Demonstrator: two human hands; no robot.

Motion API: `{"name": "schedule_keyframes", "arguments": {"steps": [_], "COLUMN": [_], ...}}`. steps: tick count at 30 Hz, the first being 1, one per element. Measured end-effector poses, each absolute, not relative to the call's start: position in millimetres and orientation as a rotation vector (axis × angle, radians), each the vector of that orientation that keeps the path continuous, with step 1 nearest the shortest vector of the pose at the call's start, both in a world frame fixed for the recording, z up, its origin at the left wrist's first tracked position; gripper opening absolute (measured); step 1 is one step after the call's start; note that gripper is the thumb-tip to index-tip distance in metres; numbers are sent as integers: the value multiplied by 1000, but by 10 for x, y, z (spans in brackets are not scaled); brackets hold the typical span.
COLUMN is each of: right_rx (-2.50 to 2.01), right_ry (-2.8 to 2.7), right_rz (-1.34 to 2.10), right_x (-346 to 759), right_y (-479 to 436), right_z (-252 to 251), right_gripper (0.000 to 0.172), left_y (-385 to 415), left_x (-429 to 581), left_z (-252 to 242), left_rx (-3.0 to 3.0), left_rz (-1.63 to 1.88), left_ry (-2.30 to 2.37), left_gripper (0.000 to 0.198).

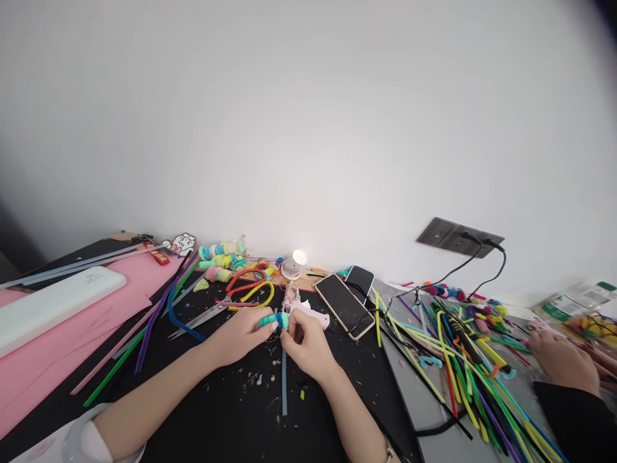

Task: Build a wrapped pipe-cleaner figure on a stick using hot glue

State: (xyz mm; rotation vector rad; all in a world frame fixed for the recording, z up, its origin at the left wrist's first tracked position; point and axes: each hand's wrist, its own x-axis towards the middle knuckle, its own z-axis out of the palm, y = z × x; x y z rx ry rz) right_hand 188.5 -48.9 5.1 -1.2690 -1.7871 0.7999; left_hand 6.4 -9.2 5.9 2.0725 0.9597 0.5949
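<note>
Between my two hands is a small piece of coiled pipe cleaner (274,319), turquoise and green with a dark blue part. My left hand (243,334) pinches its left end with thumb and fingers. At its right end, the thumb and fingertips of my right hand (308,337) close on the blue part. Just behind my right hand lies a pale pink glue gun (308,314), partly hidden, with a grey-blue glue stick or strip (284,382) pointing toward me below. Scissors (207,315) with red and yellow handles lie beyond my left hand.
Two phones (344,305) lie right of the glue gun. A paper cup (295,262) stands by the wall. Loose pipe cleaners (463,360) cover the grey board at right, beside a co-worker's hand (563,360). A white case (58,305) rests on pink sheets at left. Cords run to a wall socket (460,238).
</note>
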Motion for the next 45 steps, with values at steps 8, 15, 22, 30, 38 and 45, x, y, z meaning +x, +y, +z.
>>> {"name": "schedule_keyframes", "arguments": {"steps": [8, 15, 22, 30, 38, 45], "right_rx": [-1272, -1268, -1267, -1266, -1263, -1260], "right_ry": [-1788, -1784, -1789, -1786, -1780, -1789], "right_rz": [807, 811, 805, 803, 802, 798], "right_x": [1891, 1880, 1886, 1883, 1880, 1884], "right_y": [-482, -492, -480, -498, -487, -496], "right_z": [62, 62, 61, 63, 57, 58], "right_gripper": [21, 21, 21, 21, 21, 21], "left_y": [-80, -90, -100, -80, -83, -70], "left_x": [72, 72, 73, 80, 78, 84], "left_z": [55, 67, 80, 36, 48, 32], "left_rx": [2071, 2067, 2064, 2074, 2073, 2091], "left_rz": [594, 597, 599, 606, 604, 618], "left_ry": [972, 972, 984, 989, 979, 977], "left_gripper": [29, 29, 29, 26, 27, 27]}}
